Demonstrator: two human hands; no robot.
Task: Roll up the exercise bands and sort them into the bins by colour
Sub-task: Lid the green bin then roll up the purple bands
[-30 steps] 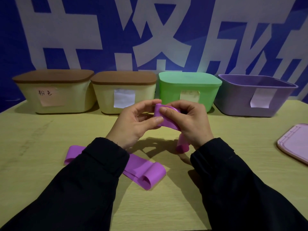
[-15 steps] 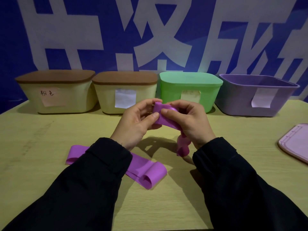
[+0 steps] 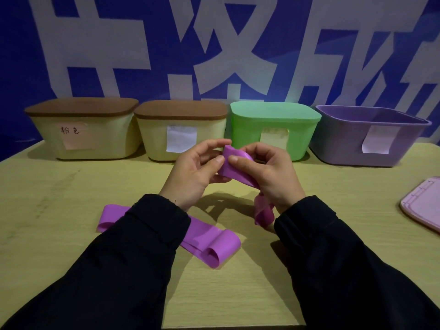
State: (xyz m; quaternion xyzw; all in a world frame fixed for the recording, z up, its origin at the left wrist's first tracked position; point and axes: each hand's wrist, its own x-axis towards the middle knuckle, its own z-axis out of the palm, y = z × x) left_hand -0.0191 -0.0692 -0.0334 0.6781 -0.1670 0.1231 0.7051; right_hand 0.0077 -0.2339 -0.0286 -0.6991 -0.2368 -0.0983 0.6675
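My left hand [image 3: 195,172] and my right hand [image 3: 269,175] meet above the table, both pinching a purple exercise band [image 3: 234,166] that is partly rolled between the fingertips. Its loose tail hangs below my right palm down to the tabletop. A second purple band [image 3: 214,244] lies flat on the table under my left forearm, one end curled over. Along the back stand an open purple bin [image 3: 371,148], a green lidded bin [image 3: 273,129] and two cream bins [image 3: 181,132] with brown lids.
The leftmost cream bin [image 3: 81,134] carries a handwritten pink label. A pink lid [image 3: 423,206] lies at the table's right edge. The yellow-green table [image 3: 59,198] ends at a blue wall with large white characters.
My hands stay in the same spot while the fingers work the band round. The hanging tail has shortened slightly and shifted under my right palm.
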